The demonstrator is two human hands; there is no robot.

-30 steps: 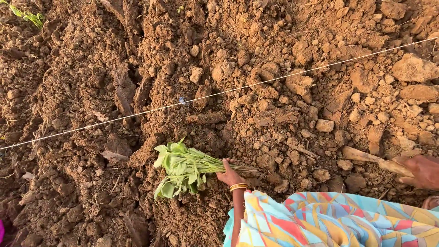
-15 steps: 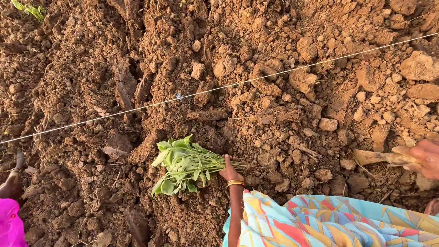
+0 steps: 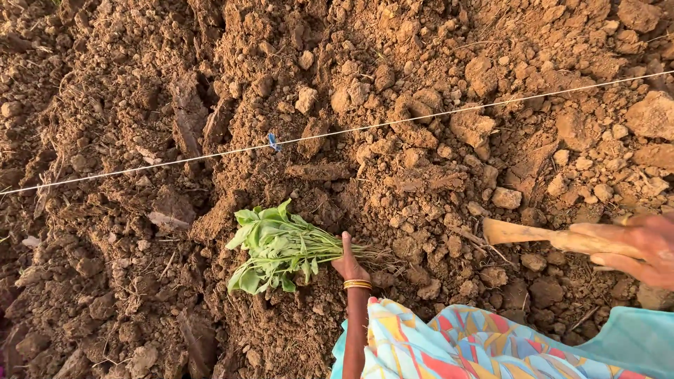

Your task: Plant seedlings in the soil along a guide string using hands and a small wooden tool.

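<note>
My left hand (image 3: 349,262), with gold bangles at the wrist, rests on the stems of a bundle of green seedlings (image 3: 275,248) that lies on the tilled brown soil. Its leaves point left and its thin roots trail right. My right hand (image 3: 635,247), at the right edge, grips a wooden stick tool (image 3: 537,234) whose flat end points left, just above the clods. My colourful striped garment (image 3: 456,349) fills the bottom right.
A thin white string (image 3: 393,124) with a small blue tag (image 3: 273,141) stretches across the soil from left to right, above the seedlings. Large hard clods (image 3: 653,116) lie at the upper right. A furrow runs down the middle-left.
The view has shifted: the pink-sleeved hand of another person at the left edge is gone. My right hand with the stick has come further into view, and my left hand has stayed on the seedlings.
</note>
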